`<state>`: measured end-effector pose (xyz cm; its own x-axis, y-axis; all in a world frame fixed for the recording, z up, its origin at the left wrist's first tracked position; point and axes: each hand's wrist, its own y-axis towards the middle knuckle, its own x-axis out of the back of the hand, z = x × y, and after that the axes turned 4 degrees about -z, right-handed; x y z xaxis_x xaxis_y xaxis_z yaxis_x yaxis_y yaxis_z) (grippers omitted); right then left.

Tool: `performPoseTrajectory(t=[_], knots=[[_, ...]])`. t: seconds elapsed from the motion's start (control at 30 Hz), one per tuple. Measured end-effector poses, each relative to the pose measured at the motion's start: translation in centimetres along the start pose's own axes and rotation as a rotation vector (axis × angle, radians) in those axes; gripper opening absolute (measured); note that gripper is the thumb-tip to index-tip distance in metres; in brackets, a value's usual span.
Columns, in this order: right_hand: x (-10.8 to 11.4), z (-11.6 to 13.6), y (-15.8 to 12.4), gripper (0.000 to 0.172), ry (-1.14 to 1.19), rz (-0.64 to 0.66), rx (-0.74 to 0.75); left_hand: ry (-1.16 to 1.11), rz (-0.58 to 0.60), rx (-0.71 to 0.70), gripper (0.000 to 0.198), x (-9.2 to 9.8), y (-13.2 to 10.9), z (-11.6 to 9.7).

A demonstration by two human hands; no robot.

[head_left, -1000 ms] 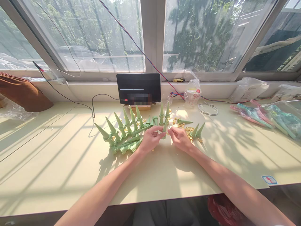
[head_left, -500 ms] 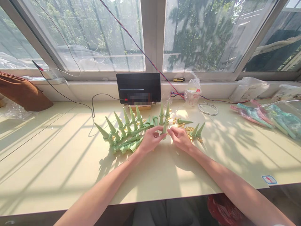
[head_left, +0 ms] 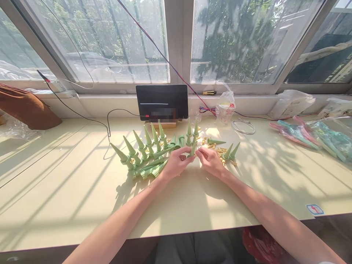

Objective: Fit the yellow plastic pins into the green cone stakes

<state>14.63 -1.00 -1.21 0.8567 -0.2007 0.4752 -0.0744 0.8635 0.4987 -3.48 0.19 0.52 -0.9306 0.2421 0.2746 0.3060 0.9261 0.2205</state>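
Note:
Between the thumb and fingers of my left hand (head_left: 177,161) is a green cone-shaped plastic spike (head_left: 193,149), its point up and leaning slightly right. My right hand (head_left: 211,160) is closed in a pinch against the spike's right side; whatever its fingertips hold is too small to make out. Left of my hands, several green spikes with collars (head_left: 141,145) stand in a slanting row. Loose green tubes (head_left: 150,169) lie in front of them. Beside my right hand are small yellow pieces (head_left: 220,150) and two upright green cones (head_left: 234,151).
A dark tablet (head_left: 162,102) leans on a wooden stand at the back. Behind the yellow pieces are a bagged cup (head_left: 226,108) and a coiled grey cable (head_left: 243,127). Pink and teal items in plastic (head_left: 327,137) lie at the right, a brown cloth (head_left: 26,106) at the left.
The spike in my left hand has tipped slightly to the right. My right fingertips have come up against its side.

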Motion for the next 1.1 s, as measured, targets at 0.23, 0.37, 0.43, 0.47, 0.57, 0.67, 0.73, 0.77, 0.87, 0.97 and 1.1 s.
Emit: performPoseTrajectory(t=[0.23,0.37,0.43,0.47,0.57,0.67,0.73,0.77,0.87,0.97,1.1], knots=[[-0.01,-0.02,-0.04,0.032,-0.008,0.000,0.006,-0.004,-0.011,0.000,0.031,0.00,-0.07,0.19],[0.00,-0.02,0.00,0.033,-0.013,0.000,0.007,0.009,-0.018,-0.001,0.032,-0.08,-0.02,0.41],[0.00,-0.03,0.03,0.033,-0.013,0.000,0.007,0.013,-0.020,-0.007,0.032,-0.08,0.01,0.47],[0.01,-0.04,0.04,0.032,-0.013,0.002,0.006,0.013,-0.019,-0.010,0.032,-0.07,0.02,0.50],[0.03,-0.06,0.05,0.031,-0.012,0.009,0.001,0.011,-0.013,-0.010,0.031,-0.02,0.02,0.54],[0.06,-0.09,0.03,0.027,0.002,0.024,-0.018,0.019,-0.017,-0.007,0.033,-0.03,-0.03,0.49],[0.06,-0.14,0.02,0.025,0.016,0.029,-0.029,0.032,-0.022,-0.012,0.034,-0.07,-0.06,0.42],[0.06,-0.18,0.01,0.024,0.020,0.029,-0.031,0.039,-0.023,-0.015,0.034,-0.10,-0.08,0.39],[0.03,-0.32,0.02,0.024,0.025,0.027,-0.029,0.052,-0.024,-0.020,0.033,-0.15,-0.11,0.30],[-0.04,-0.51,0.03,0.024,0.027,0.023,-0.021,0.061,-0.024,-0.020,0.032,-0.14,-0.13,0.27],[-0.12,-0.68,0.00,0.023,0.027,0.019,-0.022,0.080,-0.019,-0.017,0.030,-0.11,-0.12,0.30]])
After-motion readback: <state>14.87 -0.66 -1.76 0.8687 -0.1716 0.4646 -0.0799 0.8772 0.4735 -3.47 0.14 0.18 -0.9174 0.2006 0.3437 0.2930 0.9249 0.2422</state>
